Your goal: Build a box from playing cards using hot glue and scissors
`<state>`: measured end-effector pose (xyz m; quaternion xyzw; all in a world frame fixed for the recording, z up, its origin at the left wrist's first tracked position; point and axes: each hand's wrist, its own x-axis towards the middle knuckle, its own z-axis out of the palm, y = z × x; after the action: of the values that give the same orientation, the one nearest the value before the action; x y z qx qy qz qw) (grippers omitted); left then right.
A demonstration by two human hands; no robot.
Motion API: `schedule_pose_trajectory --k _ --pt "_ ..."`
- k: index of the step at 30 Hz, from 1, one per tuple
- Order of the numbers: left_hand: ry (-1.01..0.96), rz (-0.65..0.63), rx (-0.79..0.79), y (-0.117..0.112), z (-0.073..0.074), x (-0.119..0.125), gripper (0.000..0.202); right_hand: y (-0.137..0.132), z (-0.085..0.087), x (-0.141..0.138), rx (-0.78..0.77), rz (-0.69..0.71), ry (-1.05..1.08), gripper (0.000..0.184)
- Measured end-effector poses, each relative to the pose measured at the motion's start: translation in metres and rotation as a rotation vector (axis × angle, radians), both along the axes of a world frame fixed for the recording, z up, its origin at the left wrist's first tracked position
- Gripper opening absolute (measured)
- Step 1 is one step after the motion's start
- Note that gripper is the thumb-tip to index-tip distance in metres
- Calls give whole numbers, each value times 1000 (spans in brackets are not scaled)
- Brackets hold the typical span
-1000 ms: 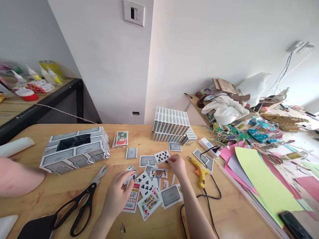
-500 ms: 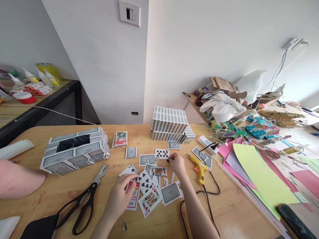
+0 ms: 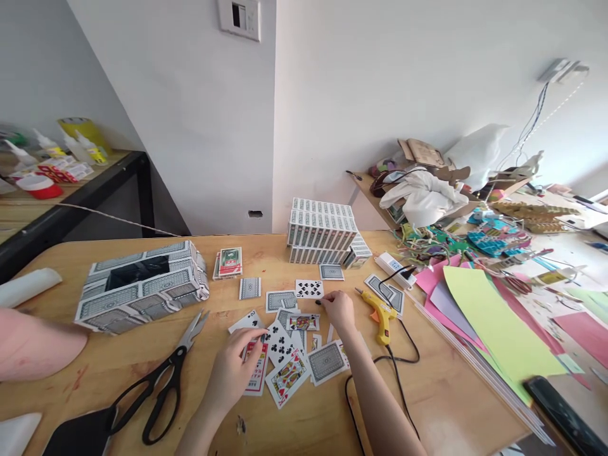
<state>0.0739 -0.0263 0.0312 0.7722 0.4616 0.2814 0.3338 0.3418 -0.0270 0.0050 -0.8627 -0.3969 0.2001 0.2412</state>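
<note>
My left hand (image 3: 237,364) is over the front-left playing cards, its thumb and index fingertips brought together beside a clubs card (image 3: 280,345). Anything held between them is hidden. A red-and-white printed card (image 3: 256,373) lies partly under this hand, close to a king of hearts (image 3: 287,379). My right hand (image 3: 338,310) is closed in a pinch at the lower right corner of a spades card (image 3: 308,289); I cannot make out what it grips. Near the middle lies a small face-card piece (image 3: 303,322). A face-down card (image 3: 326,363) is below the right wrist.
A yellow glue gun (image 3: 380,315) with a black cord lies right of my hand. Large black scissors (image 3: 168,373) are at the left. Behind stand a card-covered box (image 3: 142,285) and a stacked card block (image 3: 320,231). Coloured paper (image 3: 494,335) covers the right side.
The view has shifted slightly. Both hands keep nearly the same place and shape, and the cards lie much as before.
</note>
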Motion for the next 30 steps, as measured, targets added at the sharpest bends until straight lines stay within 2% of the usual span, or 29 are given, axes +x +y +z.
schedule_pose_trajectory --k 8,14,16,19,21,23,25,28,30 --pt "-25 -46 -59 -6 -1 12 25 8 3 2 -9 23 65 17" --pt "-27 -58 -101 -8 -1 9 25 3 7 -3 53 153 273 7" --pt "-28 -53 -106 -8 -1 6 25 1 12 3 97 155 355 6" --pt "-62 -30 -120 -6 0 3 24 -5 26 16 218 86 473 17" --pt "-122 -23 -151 -5 1 7 24 -9 37 15 358 23 687 25" --pt "-219 -41 -195 -5 6 15 29 -15 48 -1 464 0 971 31" --pt "-308 -82 -211 -4 13 26 37 -22 53 -31 443 54 1170 34" --pt "-297 -115 -105 -5 23 34 32 -29 51 -79 330 100 1344 31" --pt "-203 -113 3 -5 26 31 25 -34 48 -100 303 63 1441 28"
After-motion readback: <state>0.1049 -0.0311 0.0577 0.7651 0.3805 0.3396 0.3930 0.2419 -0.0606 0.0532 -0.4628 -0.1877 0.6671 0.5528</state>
